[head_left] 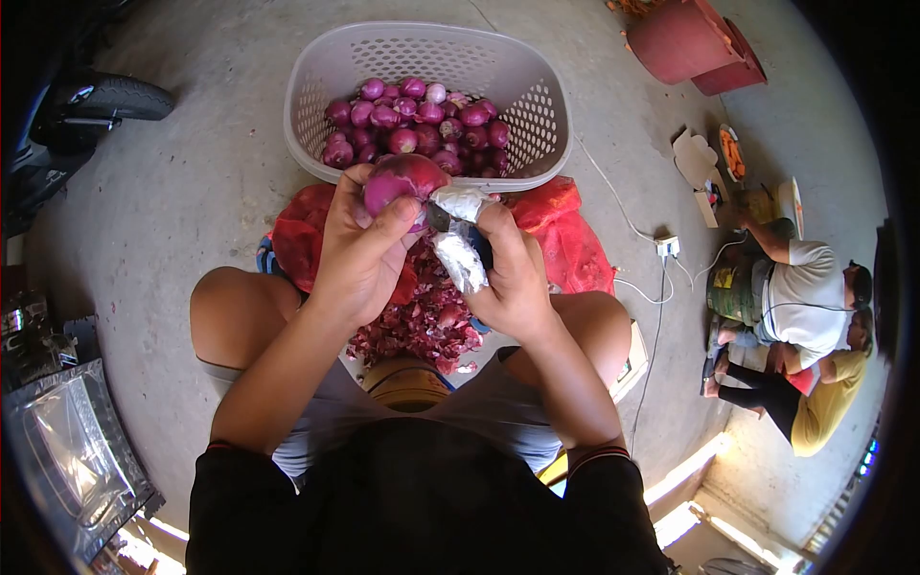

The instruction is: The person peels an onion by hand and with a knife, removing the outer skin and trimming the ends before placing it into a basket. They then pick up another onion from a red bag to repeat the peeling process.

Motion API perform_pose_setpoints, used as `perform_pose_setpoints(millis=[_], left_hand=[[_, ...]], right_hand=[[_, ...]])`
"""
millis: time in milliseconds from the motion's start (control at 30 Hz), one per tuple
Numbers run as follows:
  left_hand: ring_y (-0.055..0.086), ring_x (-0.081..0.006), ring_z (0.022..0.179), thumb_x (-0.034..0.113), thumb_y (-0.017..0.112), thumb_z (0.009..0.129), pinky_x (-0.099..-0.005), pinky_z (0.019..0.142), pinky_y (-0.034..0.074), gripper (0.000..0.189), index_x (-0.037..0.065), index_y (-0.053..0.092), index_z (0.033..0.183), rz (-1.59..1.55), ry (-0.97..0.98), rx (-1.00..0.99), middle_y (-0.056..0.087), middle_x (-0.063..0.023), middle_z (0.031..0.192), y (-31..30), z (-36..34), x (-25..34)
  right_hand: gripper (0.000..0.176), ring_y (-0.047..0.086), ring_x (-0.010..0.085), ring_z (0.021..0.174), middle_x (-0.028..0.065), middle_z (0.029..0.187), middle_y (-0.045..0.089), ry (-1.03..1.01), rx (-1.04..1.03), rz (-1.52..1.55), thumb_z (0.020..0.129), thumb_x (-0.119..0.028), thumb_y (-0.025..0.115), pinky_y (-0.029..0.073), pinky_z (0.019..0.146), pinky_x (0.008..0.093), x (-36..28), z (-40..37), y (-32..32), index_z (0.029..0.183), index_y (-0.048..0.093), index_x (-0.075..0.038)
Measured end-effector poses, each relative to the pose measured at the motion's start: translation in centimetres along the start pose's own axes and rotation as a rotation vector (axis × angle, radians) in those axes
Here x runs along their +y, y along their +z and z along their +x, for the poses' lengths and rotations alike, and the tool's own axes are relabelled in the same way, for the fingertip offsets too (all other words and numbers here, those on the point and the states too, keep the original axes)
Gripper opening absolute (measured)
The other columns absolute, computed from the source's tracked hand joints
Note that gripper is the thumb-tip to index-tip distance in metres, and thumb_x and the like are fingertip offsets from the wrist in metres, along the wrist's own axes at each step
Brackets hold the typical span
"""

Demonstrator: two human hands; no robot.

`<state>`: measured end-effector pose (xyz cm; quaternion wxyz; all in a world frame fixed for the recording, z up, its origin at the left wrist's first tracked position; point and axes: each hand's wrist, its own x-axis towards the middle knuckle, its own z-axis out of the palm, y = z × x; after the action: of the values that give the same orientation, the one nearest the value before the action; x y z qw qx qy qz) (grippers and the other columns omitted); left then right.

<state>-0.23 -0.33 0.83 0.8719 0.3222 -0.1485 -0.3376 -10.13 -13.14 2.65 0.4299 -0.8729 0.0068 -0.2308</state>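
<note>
Between my hands is a large red onion (pixel 401 184), held just in front of the basket's near rim. My left hand (pixel 362 244) grips it from the left, thumb across its lower side. My right hand (pixel 508 264) is closed round a small dark tool (pixel 443 218) at the onion's right side; white wrapping (pixel 460 261) covers a finger and the thumb area. Most of the tool is hidden. Beyond my hands, a grey perforated basket (pixel 431 36) holds several peeled purple onions (pixel 402 140). Red onion skins (pixel 417 321) lie heaped below my hands.
Red mesh bags (pixel 565 240) lie beside the skins. A white power strip (pixel 668 246) and cables are on the floor at right. Two people (pixel 805 297) sit farther right, near an open carton (pixel 700 163). Red tubs (pixel 685 43) stand at upper right, a wheel (pixel 125 98) at left.
</note>
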Motion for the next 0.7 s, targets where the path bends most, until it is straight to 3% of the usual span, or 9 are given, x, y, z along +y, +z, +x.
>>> perform_pose_setpoints(millis=[233, 333, 400, 433, 567, 700], left_hand=[[0.053, -0.0224, 0.113, 0.015, 0.058, 0.090, -0.0390, 0.099, 0.042, 0.038, 0.008, 0.040, 0.123, -0.076, 0.004, 0.002, 0.054, -0.0119, 0.120, 0.1, -0.2, -0.1], [0.053, -0.0214, 0.110, 0.005, 0.061, 0.086, -0.0391, 0.098, 0.042, 0.035, 0.009, 0.040, 0.113, -0.187, -0.050, 0.062, 0.054, -0.0104, 0.115, 1.0, -0.3, 0.5], [0.053, -0.0209, 0.111, 0.006, 0.061, 0.086, -0.0389, 0.098, 0.042, 0.035, 0.009, 0.039, 0.114, -0.180, -0.050, 0.064, 0.053, -0.0101, 0.115, 1.0, -0.3, 0.5], [0.052, -0.0207, 0.111, 0.006, 0.061, 0.087, -0.0388, 0.098, 0.042, 0.035, 0.009, 0.039, 0.114, -0.176, -0.051, 0.065, 0.053, -0.0100, 0.115, 1.0, -0.3, 0.5], [0.053, -0.0205, 0.111, 0.007, 0.061, 0.087, -0.0383, 0.098, 0.042, 0.035, 0.009, 0.039, 0.114, -0.171, -0.056, 0.047, 0.053, -0.0096, 0.115, 0.7, -0.3, 0.6], [0.053, -0.0205, 0.110, 0.008, 0.061, 0.087, -0.0381, 0.098, 0.042, 0.035, 0.010, 0.039, 0.113, -0.205, -0.077, 0.052, 0.053, -0.0097, 0.116, 0.4, -0.3, 0.5]], right_hand=[[0.046, 0.064, 0.0349, 0.086, 0.0171, 0.102, 0.063, -0.022, 0.138, 0.061, 0.072, -0.001, 0.064, 0.052, 0.070, 0.0374, 0.0, 0.1, 0.7, 0.116, 0.051, -0.004], [0.041, 0.065, 0.0321, 0.088, 0.0167, 0.101, 0.063, -0.020, 0.199, 0.128, 0.078, -0.002, 0.062, 0.051, 0.075, 0.0334, 0.3, 0.4, 0.7, 0.116, 0.050, -0.003], [0.039, 0.065, 0.0310, 0.086, 0.0163, 0.100, 0.063, 0.009, 0.240, 0.225, 0.079, -0.003, 0.062, 0.050, 0.074, 0.0323, 0.8, 0.2, 0.9, 0.116, 0.051, -0.003], [0.044, 0.065, 0.0297, 0.081, 0.0158, 0.094, 0.064, -0.037, 0.202, 0.186, 0.081, -0.005, 0.062, 0.049, 0.072, 0.0313, 1.2, 0.2, 0.8, 0.121, 0.045, -0.003], [0.059, 0.066, 0.0302, 0.079, 0.0164, 0.086, 0.065, 0.139, -0.048, 0.236, 0.080, -0.007, 0.064, 0.049, 0.067, 0.0320, 0.1, -0.4, 0.0, 0.130, 0.031, -0.004], [0.057, 0.066, 0.0319, 0.084, 0.0176, 0.092, 0.065, 0.036, 0.052, 0.252, 0.080, -0.007, 0.065, 0.050, 0.069, 0.0328, 0.9, -0.5, 1.2, 0.128, 0.035, -0.005]])
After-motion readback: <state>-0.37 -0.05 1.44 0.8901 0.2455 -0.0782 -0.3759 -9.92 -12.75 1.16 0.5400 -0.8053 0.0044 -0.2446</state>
